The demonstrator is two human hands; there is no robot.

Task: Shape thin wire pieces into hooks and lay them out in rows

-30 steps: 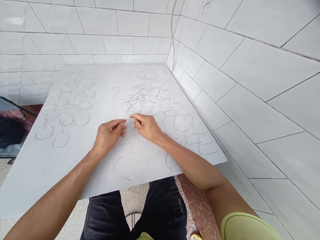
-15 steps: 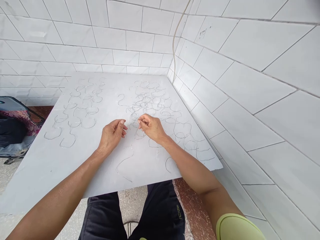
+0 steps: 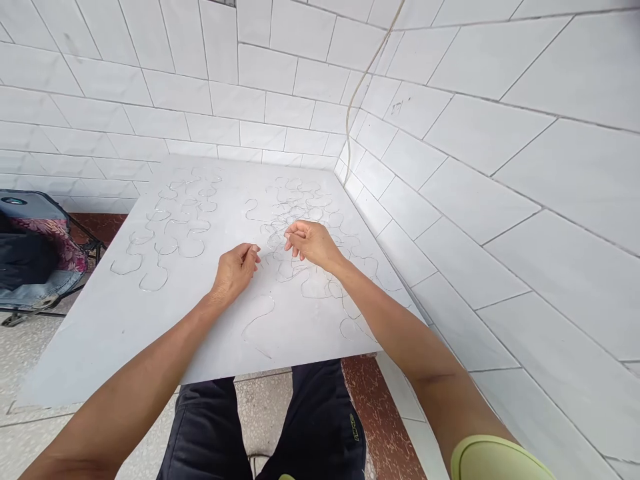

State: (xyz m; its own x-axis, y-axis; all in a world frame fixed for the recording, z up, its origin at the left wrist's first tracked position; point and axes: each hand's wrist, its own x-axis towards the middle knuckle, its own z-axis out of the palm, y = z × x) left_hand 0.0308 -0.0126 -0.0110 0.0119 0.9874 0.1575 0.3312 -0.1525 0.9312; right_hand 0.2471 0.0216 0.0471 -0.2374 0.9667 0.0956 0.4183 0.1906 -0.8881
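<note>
A white board point(image 3: 100, 333) lies across my lap and carries many thin bent wires. A tangled pile of wires point(image 3: 305, 200) sits at the right, and separate S-shaped wires point(image 3: 170, 233) are laid out at the left. My right hand point(image 3: 313, 243) rests at the near edge of the pile, its fingers curled and pinched down on a bent wire. A little apart, my left hand point(image 3: 237, 270) has thumb and fingers closed; what it holds is too thin to see. One lone S-shaped wire point(image 3: 257, 323) lies just below my left hand.
White tiled walls meet in a corner behind the board, and the right wall point(image 3: 500, 200) runs close along the board's edge. A thin cable point(image 3: 360, 93) hangs down the corner. A dark bag on a folding seat point(image 3: 30, 253) stands at the far left on the floor.
My hands, which met over one wire, have drawn apart. The right hand has moved up onto the pile's edge. My view has tilted up, showing more wall.
</note>
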